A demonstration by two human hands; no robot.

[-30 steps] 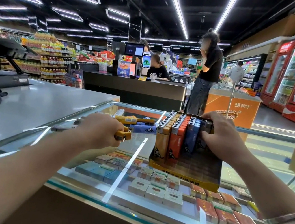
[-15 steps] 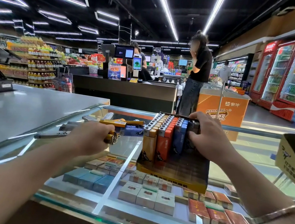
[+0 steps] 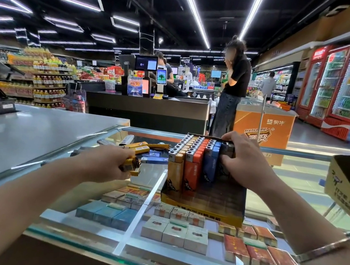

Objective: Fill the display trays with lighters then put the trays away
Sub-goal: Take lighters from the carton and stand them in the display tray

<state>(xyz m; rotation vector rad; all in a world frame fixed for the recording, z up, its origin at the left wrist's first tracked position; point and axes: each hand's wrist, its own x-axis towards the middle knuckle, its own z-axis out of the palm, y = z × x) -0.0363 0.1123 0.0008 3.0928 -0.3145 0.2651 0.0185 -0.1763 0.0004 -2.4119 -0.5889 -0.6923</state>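
Display tray [image 3: 204, 206] near the glass counter's [image 3: 298, 178] middle is part-filled, right rows unfinished; right hand [image 3: 245, 162] curls round tray lighters [image 3: 193, 157], left hand [image 3: 106, 163] grips yellow lighters [image 3: 131, 165].

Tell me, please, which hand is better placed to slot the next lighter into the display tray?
Left. The left hand already grips yellow lighters beside the display tray, while the right hand is occupied steadying the dark lighter at the row's end.
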